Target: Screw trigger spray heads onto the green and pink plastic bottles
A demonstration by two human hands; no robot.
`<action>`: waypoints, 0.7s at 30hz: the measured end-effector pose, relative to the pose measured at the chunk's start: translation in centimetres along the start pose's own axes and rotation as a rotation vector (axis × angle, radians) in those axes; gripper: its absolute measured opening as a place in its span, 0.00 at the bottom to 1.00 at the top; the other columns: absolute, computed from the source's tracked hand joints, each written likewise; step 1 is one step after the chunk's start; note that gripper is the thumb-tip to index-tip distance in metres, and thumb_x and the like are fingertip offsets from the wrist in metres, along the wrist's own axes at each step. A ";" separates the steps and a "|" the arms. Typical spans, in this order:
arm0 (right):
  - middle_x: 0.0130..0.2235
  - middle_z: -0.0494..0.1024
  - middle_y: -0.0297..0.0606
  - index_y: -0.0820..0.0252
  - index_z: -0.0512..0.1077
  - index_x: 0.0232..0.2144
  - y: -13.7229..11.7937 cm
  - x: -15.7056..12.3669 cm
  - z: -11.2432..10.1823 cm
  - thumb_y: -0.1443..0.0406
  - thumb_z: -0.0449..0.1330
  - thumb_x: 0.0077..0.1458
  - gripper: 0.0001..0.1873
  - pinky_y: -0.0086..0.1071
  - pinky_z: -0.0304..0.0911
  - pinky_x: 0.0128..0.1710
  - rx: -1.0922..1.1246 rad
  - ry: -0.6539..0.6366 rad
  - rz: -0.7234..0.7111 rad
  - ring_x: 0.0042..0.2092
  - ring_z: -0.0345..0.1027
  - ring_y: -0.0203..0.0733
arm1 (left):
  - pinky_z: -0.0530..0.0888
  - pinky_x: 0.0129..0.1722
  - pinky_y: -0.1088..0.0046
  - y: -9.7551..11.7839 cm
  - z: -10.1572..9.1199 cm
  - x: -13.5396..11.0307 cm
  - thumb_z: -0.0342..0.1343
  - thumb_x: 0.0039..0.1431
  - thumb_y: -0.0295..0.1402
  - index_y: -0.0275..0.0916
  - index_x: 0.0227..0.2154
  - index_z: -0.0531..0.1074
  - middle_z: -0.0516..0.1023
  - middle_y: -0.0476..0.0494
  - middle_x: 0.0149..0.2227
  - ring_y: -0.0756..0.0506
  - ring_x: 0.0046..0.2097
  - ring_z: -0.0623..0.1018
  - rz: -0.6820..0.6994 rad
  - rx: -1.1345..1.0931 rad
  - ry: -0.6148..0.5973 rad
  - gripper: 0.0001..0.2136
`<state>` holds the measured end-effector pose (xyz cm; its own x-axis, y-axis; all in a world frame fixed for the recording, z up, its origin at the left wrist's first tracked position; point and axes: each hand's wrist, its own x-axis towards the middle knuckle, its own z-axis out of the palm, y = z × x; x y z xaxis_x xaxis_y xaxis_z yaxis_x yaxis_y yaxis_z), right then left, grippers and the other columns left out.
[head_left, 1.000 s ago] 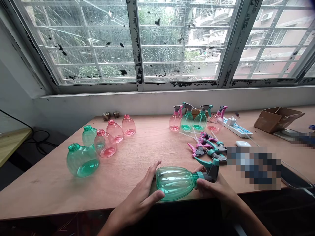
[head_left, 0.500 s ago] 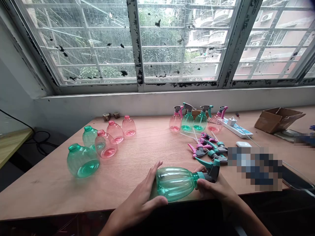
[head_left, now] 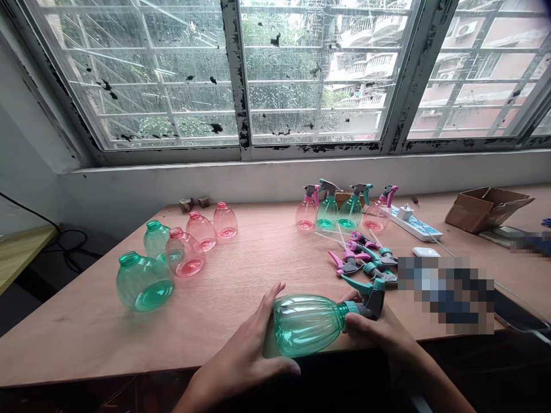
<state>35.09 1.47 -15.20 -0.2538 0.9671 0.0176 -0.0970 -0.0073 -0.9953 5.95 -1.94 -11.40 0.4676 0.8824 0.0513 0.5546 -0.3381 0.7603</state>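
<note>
A green see-through spray bottle lies on its side at the near edge of the wooden table. My left hand cups its base, thumb underneath and fingers laid along its far side. My right hand is closed round the bottle's neck and its teal and grey trigger head. Just beyond lies a heap of loose pink and teal trigger heads with dip tubes.
Capless green and pink bottles stand at the left. Several capped bottles stand in a row at the back. A white power strip, a cardboard box and a blurred patch lie to the right.
My left thumb has slid further under the bottle's base, and the bottle has turned a little in my hands. Nothing else has moved.
</note>
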 end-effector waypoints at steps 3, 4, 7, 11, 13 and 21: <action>0.26 0.81 0.36 0.59 0.72 0.36 0.1 -0.1 0.0 0.52 0.73 0.47 0.22 0.32 0.65 0.29 0.009 -0.002 -0.009 0.29 0.74 0.43 | 0.50 0.70 0.50 -0.3 -0.3 0.0 0.71 0.50 0.47 0.52 0.71 0.34 0.43 0.40 0.74 0.32 0.72 0.49 0.024 -0.029 -0.036 0.56; 0.26 0.81 0.36 0.59 0.72 0.36 0.1 -0.1 0.0 0.52 0.73 0.47 0.22 0.32 0.65 0.29 0.016 -0.007 -0.009 0.29 0.74 0.43 | 0.50 0.70 0.50 -0.5 -0.4 0.0 0.69 0.52 0.49 0.51 0.71 0.34 0.43 0.40 0.74 0.31 0.72 0.49 0.036 -0.048 -0.046 0.55; 0.27 0.82 0.36 0.59 0.72 0.37 0.1 -0.1 -0.1 0.53 0.73 0.47 0.22 0.32 0.66 0.29 0.037 -0.023 -0.009 0.30 0.75 0.43 | 0.49 0.70 0.50 -0.8 -0.6 -0.1 0.58 0.61 0.53 0.50 0.71 0.35 0.43 0.41 0.74 0.33 0.73 0.48 0.066 -0.100 -0.051 0.46; 0.27 0.82 0.36 0.59 0.73 0.37 0.1 -0.1 -0.1 0.53 0.73 0.47 0.22 0.32 0.66 0.29 0.030 -0.015 -0.008 0.29 0.74 0.43 | 0.50 0.70 0.49 -0.7 -0.4 -0.2 0.61 0.61 0.49 0.55 0.71 0.35 0.44 0.44 0.74 0.34 0.73 0.48 0.038 -0.068 -0.022 0.45; 0.26 0.81 0.36 0.59 0.72 0.37 0.0 -0.1 0.0 0.53 0.73 0.48 0.22 0.32 0.65 0.28 0.017 -0.006 0.003 0.27 0.73 0.41 | 0.51 0.70 0.48 -0.7 -0.2 0.0 0.66 0.58 0.44 0.56 0.70 0.34 0.44 0.44 0.74 0.34 0.73 0.49 0.023 -0.020 -0.003 0.49; 0.26 0.80 0.35 0.59 0.70 0.38 0.3 0.1 -0.1 0.51 0.71 0.50 0.23 0.32 0.64 0.25 -0.004 -0.030 0.008 0.23 0.69 0.38 | 0.55 0.68 0.42 0.7 0.6 -1.9 0.66 0.57 0.44 0.60 0.69 0.41 0.43 0.42 0.74 0.28 0.72 0.47 0.302 0.337 0.218 0.46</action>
<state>35.14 1.64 -15.55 -0.2837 0.9588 0.0130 -0.0908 -0.0134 -0.9958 5.89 -4.01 -11.34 0.5072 0.7642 0.3984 0.6248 -0.6445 0.4408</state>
